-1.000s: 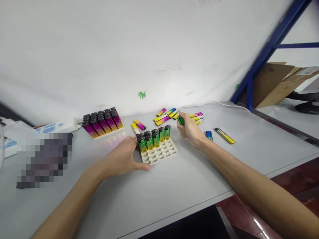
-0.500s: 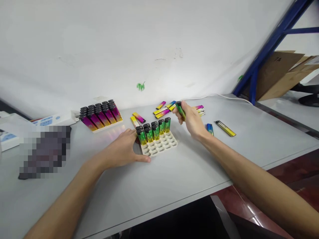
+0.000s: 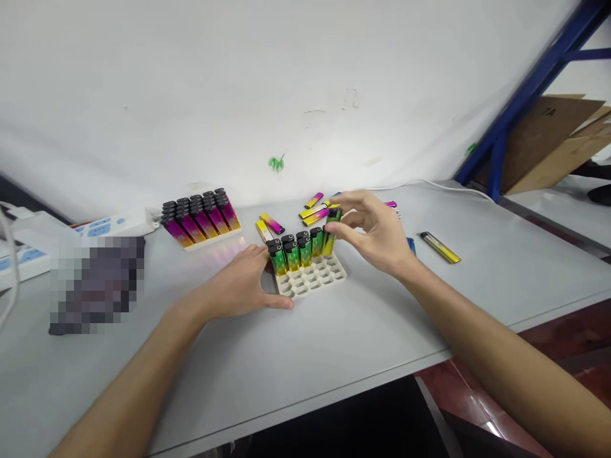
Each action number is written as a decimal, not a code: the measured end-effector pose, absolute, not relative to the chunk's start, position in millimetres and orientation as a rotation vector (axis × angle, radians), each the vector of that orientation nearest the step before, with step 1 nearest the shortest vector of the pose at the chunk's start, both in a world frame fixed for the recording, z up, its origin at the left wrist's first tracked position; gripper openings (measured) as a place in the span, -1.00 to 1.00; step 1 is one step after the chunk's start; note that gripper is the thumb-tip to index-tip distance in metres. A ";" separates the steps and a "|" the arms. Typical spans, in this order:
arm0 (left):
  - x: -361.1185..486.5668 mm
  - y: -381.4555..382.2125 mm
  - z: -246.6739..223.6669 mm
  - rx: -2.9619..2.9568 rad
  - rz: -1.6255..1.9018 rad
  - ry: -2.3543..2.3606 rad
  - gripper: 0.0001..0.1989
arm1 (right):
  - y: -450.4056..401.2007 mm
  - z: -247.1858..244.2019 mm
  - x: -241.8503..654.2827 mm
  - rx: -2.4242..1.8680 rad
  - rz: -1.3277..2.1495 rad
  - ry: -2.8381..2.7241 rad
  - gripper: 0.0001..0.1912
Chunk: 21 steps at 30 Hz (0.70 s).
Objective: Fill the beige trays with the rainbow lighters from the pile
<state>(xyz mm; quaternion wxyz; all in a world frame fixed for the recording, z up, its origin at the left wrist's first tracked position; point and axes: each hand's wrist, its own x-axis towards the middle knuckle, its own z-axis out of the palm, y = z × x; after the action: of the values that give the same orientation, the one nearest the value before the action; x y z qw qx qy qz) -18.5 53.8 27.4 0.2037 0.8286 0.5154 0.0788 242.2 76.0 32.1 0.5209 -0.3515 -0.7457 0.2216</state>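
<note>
A cream tray (image 3: 312,283) with rows of slots stands on the grey table, and several green-yellow lighters (image 3: 292,256) with black tops stand upright in its back and left part. My left hand (image 3: 245,280) rests at the tray's left side, thumb stretched along the front corner, fingertips partly hidden behind the lighters. At the tray's back right, my right hand (image 3: 370,232) holds a green lighter (image 3: 333,222) upright between thumb and fingers. Whether its lower end is in a slot cannot be made out.
A second tray (image 3: 214,240) full of purple-yellow lighters (image 3: 203,219) stands at the back left. Loose lighters (image 3: 317,216) lie behind the cream tray; another (image 3: 440,247) lies at the right. Power strips (image 3: 112,222) and a blurred dark item (image 3: 100,286) are at the left.
My right hand has brought the green lighter left and down to the tray's back right corner. My left hand keeps its place at the tray. The view has shifted slightly.
</note>
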 end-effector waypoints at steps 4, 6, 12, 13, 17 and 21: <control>-19.1 53.4 26.4 2.293 0.209 1.472 -0.14 | 72.9 23.1 236.7 -0.825 0.288 -2.020 -0.75; -19.7 53.3 26.1 2.282 0.210 1.484 -0.14 | 73.1 19.4 234.6 -0.799 0.257 -2.076 -0.77; -22.0 53.1 27.2 2.313 0.228 1.417 -0.23 | 74.9 21.8 235.7 -0.774 0.218 -2.088 -0.89; -22.4 53.2 27.3 2.324 0.234 1.400 -0.23 | 75.0 23.3 236.9 -0.783 0.204 -2.095 -0.89; -23.8 53.8 26.9 2.325 0.263 1.386 -0.22 | 75.0 27.8 241.2 -0.796 0.179 -2.126 -0.89; -25.3 54.6 25.9 2.277 0.247 1.411 -0.17 | 74.8 30.7 244.5 -0.800 0.170 -2.185 -0.89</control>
<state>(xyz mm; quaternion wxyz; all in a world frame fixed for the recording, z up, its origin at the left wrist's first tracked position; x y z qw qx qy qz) -25.3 54.6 25.9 0.2238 0.8249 0.5113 0.0895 244.5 74.8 30.7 0.3934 -0.3153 -0.8610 0.0669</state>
